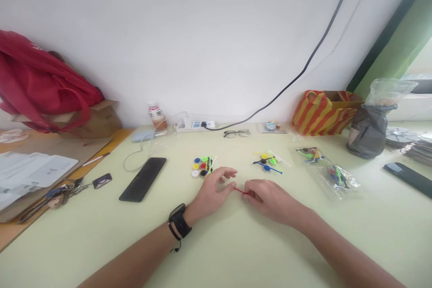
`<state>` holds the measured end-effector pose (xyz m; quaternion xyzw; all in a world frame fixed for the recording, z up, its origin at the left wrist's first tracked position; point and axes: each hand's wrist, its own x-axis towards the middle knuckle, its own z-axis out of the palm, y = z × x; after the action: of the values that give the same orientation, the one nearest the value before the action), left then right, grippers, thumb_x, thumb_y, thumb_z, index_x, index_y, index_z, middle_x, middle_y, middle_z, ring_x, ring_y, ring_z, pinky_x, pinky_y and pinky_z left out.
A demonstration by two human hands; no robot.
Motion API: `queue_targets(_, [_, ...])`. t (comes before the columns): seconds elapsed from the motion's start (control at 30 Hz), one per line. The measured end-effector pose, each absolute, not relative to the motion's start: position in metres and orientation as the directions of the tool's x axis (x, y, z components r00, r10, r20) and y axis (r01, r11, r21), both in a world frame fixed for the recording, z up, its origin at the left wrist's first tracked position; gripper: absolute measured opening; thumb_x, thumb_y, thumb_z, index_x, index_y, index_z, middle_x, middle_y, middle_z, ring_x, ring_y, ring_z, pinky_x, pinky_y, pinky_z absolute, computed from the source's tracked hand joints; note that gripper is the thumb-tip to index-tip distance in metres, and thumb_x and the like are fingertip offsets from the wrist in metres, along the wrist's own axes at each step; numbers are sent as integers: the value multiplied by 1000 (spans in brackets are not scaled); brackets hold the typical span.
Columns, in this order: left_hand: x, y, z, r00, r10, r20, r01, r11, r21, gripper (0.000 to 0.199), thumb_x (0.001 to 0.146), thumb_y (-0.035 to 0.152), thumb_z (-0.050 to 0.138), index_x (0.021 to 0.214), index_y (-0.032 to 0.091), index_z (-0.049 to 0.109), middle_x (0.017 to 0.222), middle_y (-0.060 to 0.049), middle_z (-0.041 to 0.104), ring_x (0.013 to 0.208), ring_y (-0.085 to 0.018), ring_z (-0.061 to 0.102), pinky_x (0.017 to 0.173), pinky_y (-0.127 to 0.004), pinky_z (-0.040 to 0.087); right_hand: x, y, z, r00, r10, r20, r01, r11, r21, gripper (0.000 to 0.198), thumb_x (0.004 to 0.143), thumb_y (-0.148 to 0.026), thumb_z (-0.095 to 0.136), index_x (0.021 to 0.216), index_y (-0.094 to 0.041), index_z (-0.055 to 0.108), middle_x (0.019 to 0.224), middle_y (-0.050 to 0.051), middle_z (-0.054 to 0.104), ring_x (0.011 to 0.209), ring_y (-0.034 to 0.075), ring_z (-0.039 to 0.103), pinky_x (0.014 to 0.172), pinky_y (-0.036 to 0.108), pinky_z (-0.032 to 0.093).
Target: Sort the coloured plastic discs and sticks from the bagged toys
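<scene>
My right hand [265,198] pinches a thin red plastic stick [239,191] just above the table. Its free end points left and meets the thumb tip of my left hand [214,189], or comes very close to it. The fingers of my left hand are curved and apart from the thumb. Beyond that hand lie small round discs [196,167] in several colours, with thin green, yellow, white and black sticks [209,164] beside them. Past my right hand is a looser group of coloured discs [267,168] and arrow-shaped sticks [275,169].
Clear bags of similar pieces [338,177] lie at right, near a dark phone [410,177] and grey bag [367,130]. A black phone [143,179] and keys [67,190] are at left. Glasses [236,133], a power strip [192,126] and a bottle [157,116] stand along the wall.
</scene>
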<state>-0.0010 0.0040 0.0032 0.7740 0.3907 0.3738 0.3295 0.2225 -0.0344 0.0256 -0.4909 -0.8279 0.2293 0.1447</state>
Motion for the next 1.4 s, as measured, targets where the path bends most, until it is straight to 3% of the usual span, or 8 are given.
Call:
queue_targets(0.37, [-2,5,-3,390,843,370,401,-517,756,27,96,25,64,122,27,68,118,-4,73,105,-21,67,92,-38,52,223,-15,-8,-451,870,200,842,489,-229,23,108,-24,43,88,-22,54,89,4,70,81,21,62,65,33,32])
queue_targets(0.57, [-1,5,-1,409,829,380,412,-540,734,27,95,21,63,121,27,67,118,-4,72,111,-22,65,96,-40,51,228,4,-20,-443,810,385,853,513,-96,24,107,-26,47,91,-21,65,91,8,71,89,26,63,76,37,41])
queue_targets(0.63, [-1,4,0,426,818,386,421,-557,716,26,95,21,63,120,27,67,118,-4,72,112,-22,65,100,-42,51,237,8,-17,-400,779,483,842,520,-141,20,106,-32,51,103,-22,68,101,9,72,98,27,63,86,40,44])
queue_targets(0.73, [-1,2,1,443,807,391,440,-576,690,26,96,21,63,121,27,66,120,-4,70,117,-23,63,108,-44,48,261,16,-13,-135,784,606,893,362,-268,32,103,-44,54,124,-23,66,121,12,70,115,32,60,98,46,44])
queue_targets(0.83, [-1,1,0,477,792,380,449,-592,670,28,97,23,63,124,28,65,127,-4,68,124,-24,59,113,-45,45,289,28,-21,51,841,539,931,156,-331,41,101,-51,52,127,-24,68,124,14,68,115,35,59,99,52,45])
queue_targets(0.97, [-1,-1,-1,603,727,328,461,-653,601,42,98,30,64,140,31,59,147,-6,60,137,-27,51,118,-48,42,302,44,-39,16,919,393,886,169,-432,41,101,-48,51,125,-22,71,116,13,71,111,31,63,99,48,48])
queue_targets(1.1, [-1,-3,1,724,642,253,467,-726,505,45,101,38,60,145,33,57,158,-2,52,148,-30,40,121,-53,39,289,50,-46,-18,915,403,837,234,-495,37,102,-43,51,122,-20,71,117,13,72,114,30,64,102,46,48])
queue_targets(1.4, [1,-2,7,727,621,293,395,-728,560,23,99,27,62,119,31,71,125,-1,74,132,-27,54,115,-48,45,261,32,-27,-290,877,382,696,467,-545,33,107,-39,44,124,-26,69,128,9,70,120,26,62,105,45,49])
